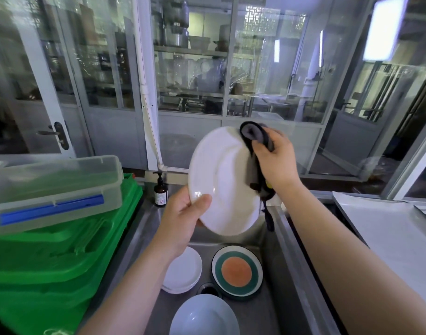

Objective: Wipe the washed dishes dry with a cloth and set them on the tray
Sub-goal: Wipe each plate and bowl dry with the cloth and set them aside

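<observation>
- While the sink [274, 274] fills the lower middle of the frame, three dishes lie in it: a small stack of white plates [183, 270], a plate with green ring and orange centre [237, 272] just right of it, and a pale bowl [204, 315] at the bottom edge.
- At left, a clear box [54, 189] with a blue clasp sits on stacked green crates [57, 257].
- A brown pump bottle [160, 191] stands at the sink's far left corner.
- The white oval plate [224, 180] is held above the sink at frame centre, tilted up on edge, face toward the camera, long axis running from upper right to lower left.
- The left hand [183, 221] grips its lower left rim, thumb on the face.
- The right hand [277, 160] clutches a dark cloth [255, 151] against the plate's upper right rim; a tail of cloth hangs down.
</observation>
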